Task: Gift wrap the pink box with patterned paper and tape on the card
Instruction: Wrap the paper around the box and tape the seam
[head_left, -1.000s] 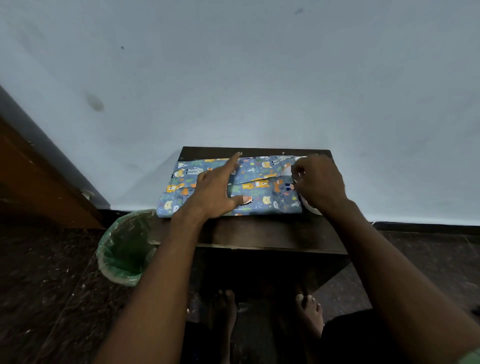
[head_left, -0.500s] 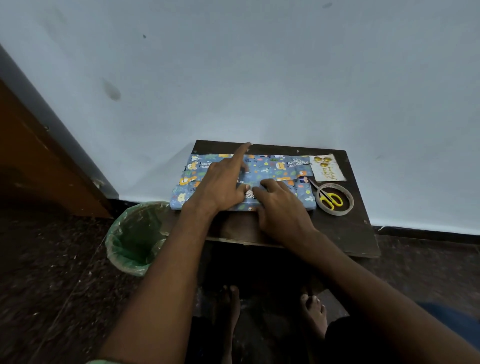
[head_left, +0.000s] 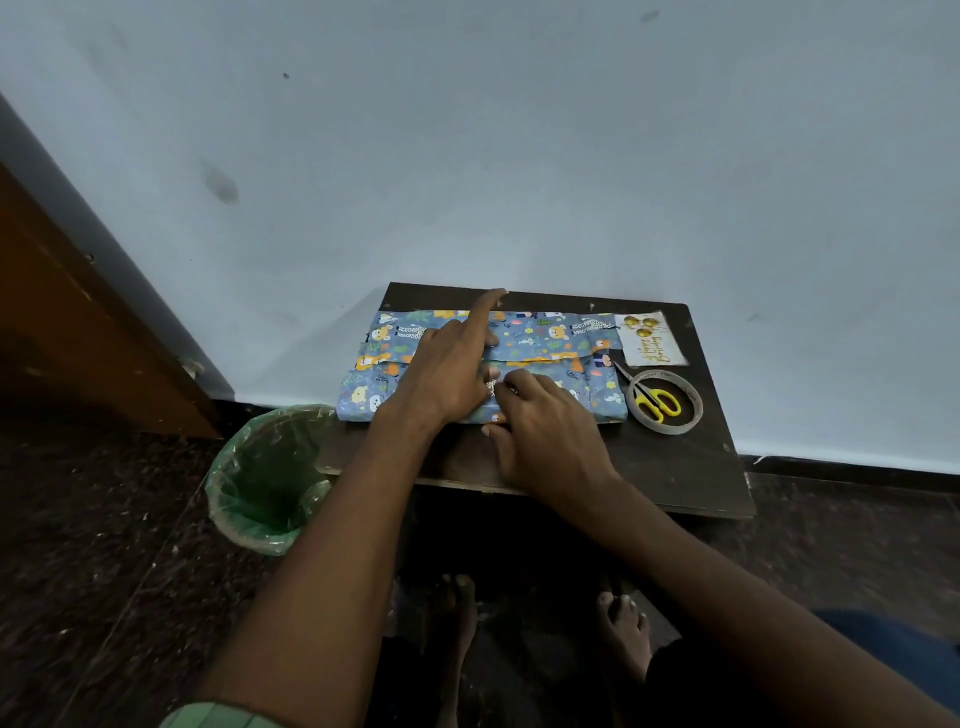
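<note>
Fingers press blue cartoon-animal paper.

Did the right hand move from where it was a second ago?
Yes. The right hand left the wrapped box's right end and now rests at the seam in the middle, beside the left hand.

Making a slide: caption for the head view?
Both hands, left and right, press the paper seam on the wrapped box.
</note>
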